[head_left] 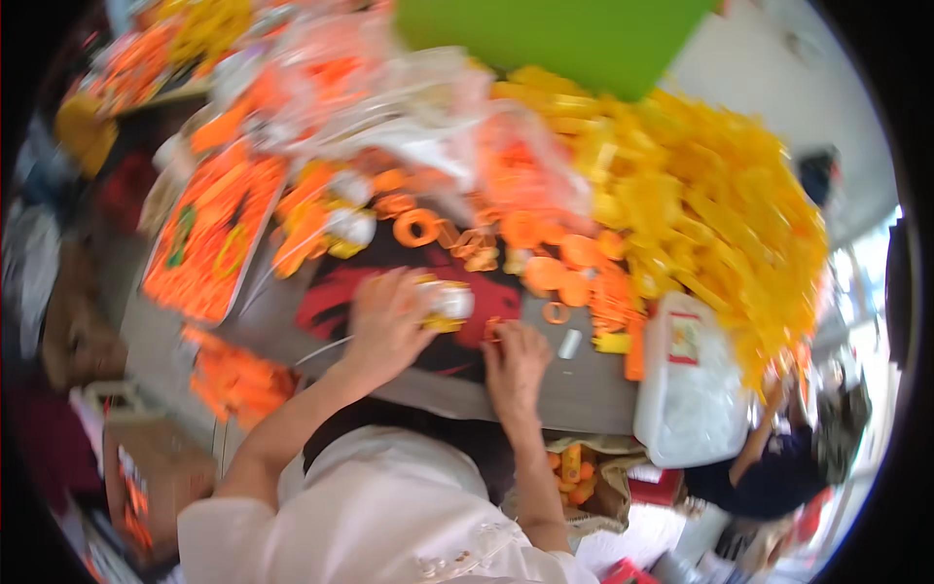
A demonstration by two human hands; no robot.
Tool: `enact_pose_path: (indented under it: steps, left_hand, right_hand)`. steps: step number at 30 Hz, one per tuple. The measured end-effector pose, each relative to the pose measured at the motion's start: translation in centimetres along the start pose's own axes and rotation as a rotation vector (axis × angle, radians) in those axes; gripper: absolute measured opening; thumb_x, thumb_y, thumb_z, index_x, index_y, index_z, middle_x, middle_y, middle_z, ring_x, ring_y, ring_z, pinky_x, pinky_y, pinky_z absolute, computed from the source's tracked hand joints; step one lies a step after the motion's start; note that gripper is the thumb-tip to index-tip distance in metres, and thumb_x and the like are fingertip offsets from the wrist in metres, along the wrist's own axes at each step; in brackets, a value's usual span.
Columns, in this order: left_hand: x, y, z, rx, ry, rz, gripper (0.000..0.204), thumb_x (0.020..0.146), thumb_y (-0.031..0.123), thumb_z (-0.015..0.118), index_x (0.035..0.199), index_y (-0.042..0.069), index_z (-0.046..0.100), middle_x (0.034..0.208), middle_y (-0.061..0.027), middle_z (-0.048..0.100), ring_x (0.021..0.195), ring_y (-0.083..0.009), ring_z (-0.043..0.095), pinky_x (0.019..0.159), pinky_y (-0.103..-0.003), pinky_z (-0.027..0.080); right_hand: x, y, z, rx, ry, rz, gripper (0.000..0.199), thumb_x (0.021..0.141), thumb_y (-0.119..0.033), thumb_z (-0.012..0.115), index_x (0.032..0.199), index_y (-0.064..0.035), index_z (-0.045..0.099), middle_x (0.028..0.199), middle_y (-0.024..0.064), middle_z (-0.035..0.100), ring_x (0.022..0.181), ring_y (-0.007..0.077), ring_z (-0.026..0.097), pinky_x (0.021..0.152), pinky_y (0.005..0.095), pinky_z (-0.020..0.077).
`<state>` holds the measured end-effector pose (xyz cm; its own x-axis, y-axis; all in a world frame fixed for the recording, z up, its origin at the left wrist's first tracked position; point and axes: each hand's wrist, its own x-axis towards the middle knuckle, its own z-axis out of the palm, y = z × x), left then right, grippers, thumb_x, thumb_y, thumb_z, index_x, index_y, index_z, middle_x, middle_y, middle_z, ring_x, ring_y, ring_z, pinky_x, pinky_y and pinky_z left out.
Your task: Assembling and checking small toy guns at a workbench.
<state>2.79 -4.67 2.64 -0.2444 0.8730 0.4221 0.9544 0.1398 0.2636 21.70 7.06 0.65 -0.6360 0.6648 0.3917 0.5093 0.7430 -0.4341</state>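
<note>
My left hand [387,319] is closed around a rounded yellow and white plastic piece [449,304], held over the dark red and black mat [336,304]. Just to its right, my right hand [518,362] pinches a small orange plastic part [493,329], blurred by motion. The two pieces are apart. Beyond my hands lie a thick orange ring [416,228], several flat orange discs [543,273] and a thin orange ring [556,312]. A small white strip [570,344] rests to the right of my right hand.
A large heap of yellow plastic parts [700,204] spreads across the right side. Beside it stands a clear plastic tub [671,428]. At left is a tray of orange pieces [209,243]; plastic bags [409,117] and a green box [555,39] lie farther back. Another person [769,467] works at far right.
</note>
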Motion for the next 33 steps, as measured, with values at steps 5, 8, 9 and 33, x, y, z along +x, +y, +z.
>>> enact_pose_path:
  steps: [5,8,9,33]
  left_hand:
    - [-5.1,-6.4,-4.7,0.155,-0.018,-0.133,0.058,0.083,0.020,0.068,0.136,0.006,0.050,0.142,-0.0181,0.044,0.132,-0.0404,0.038,0.110,-0.054,0.028]
    - [-5.2,-10.6,-5.8,0.177,-0.061,-0.064,0.057,0.085,0.019,0.066,0.138,0.005,0.049,0.144,-0.0173,0.042,0.137,-0.0394,0.033,0.113,-0.051,0.026]
    - [-4.9,-11.6,-6.2,0.164,-0.122,-0.054,0.056,0.087,0.019,0.064,0.139,0.005,0.047,0.147,-0.0163,0.040,0.139,-0.0389,0.030,0.115,-0.050,0.025]
    - [4.4,-4.4,3.4,-0.229,-0.002,0.342,0.022,0.078,0.008,0.070,0.098,0.007,0.060,0.103,-0.0075,0.055,0.099,-0.0277,0.053,0.087,-0.041,0.043]
  right_hand:
    - [0.2,-0.6,1.3,0.067,0.059,-0.078,0.032,0.080,-0.012,0.073,0.110,-0.0111,0.062,0.111,0.0046,0.060,0.108,0.0268,0.054,0.094,0.0440,0.0383]
    - [0.4,0.1,1.0,0.050,0.060,-0.071,0.025,0.081,-0.012,0.072,0.104,-0.0092,0.063,0.111,0.0057,0.060,0.105,0.0271,0.055,0.093,0.0429,0.0384]
    - [0.6,0.6,0.9,0.040,0.073,-0.064,0.025,0.081,-0.012,0.072,0.104,-0.0092,0.063,0.111,0.0057,0.060,0.105,0.0271,0.055,0.093,0.0429,0.0384]
    - [12.0,18.8,-2.9,-0.760,0.154,0.482,0.024,0.081,-0.003,0.063,0.104,-0.0010,0.058,0.104,0.0166,0.062,0.105,0.0344,0.055,0.086,0.0445,0.0478]
